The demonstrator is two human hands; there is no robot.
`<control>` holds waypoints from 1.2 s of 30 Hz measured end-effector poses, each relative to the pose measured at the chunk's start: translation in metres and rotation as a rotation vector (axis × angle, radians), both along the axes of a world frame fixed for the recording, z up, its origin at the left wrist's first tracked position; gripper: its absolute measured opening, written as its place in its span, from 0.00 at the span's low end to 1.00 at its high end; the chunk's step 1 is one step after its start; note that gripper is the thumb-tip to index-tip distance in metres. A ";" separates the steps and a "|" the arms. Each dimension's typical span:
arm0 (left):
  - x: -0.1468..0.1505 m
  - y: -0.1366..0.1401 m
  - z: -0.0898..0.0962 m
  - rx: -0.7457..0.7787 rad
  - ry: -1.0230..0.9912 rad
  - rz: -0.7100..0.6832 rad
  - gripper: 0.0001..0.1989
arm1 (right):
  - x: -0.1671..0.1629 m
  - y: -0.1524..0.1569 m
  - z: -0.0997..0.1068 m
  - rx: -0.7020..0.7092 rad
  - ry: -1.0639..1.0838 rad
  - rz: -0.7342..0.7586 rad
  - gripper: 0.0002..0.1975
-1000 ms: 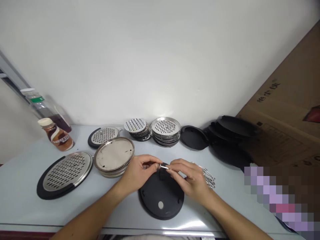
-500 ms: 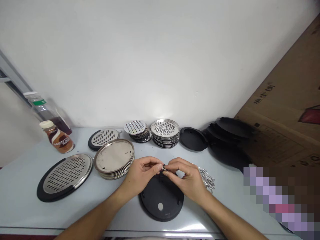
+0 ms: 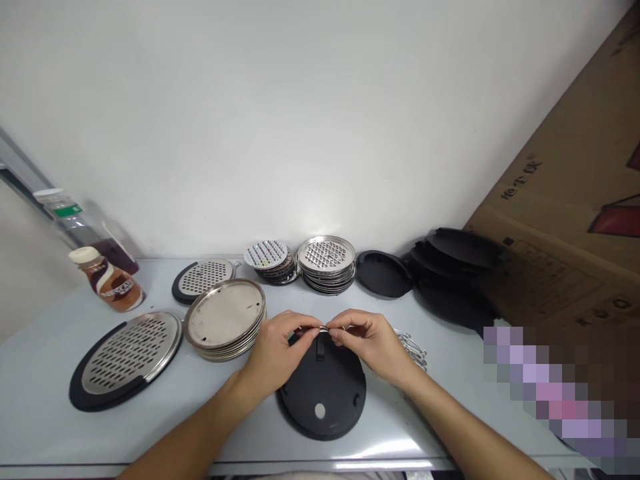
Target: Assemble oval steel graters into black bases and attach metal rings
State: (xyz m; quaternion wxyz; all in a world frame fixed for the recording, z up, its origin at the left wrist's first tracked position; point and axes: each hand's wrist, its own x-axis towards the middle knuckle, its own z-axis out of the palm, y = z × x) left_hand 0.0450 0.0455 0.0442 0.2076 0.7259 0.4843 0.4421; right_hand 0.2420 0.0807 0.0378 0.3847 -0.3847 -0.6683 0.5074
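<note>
A thin, shiny wire piece (image 3: 324, 329) sits at the upper edge of a matte black disc (image 3: 323, 390), pinched between the closed fingers of the left hand (image 3: 277, 348) and right hand (image 3: 374, 347), which hide its ends. The smooth round disc lies on the pale, glossy surface (image 3: 465, 407). Bent wire loops (image 3: 414, 348) are partly behind the right hand; left, stacked metal plates (image 3: 227, 313) and a slotted, black-rimmed grater (image 3: 131, 353). Behind stand perforated metal discs (image 3: 327, 255).
</note>
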 end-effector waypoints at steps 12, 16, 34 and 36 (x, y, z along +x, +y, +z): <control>-0.001 0.022 0.012 -0.038 0.009 -0.061 0.06 | -0.001 0.003 0.009 0.462 -0.223 -0.092 0.10; 0.002 0.022 -0.003 0.001 0.013 -0.033 0.07 | -0.001 0.006 -0.005 0.490 -0.225 -0.081 0.11; 0.000 0.022 -0.026 0.039 0.118 -0.022 0.07 | -0.003 0.003 -0.031 0.666 -0.258 -0.075 0.12; 0.000 0.022 -0.026 0.044 0.131 -0.023 0.07 | -0.003 0.004 -0.032 0.668 -0.258 -0.077 0.13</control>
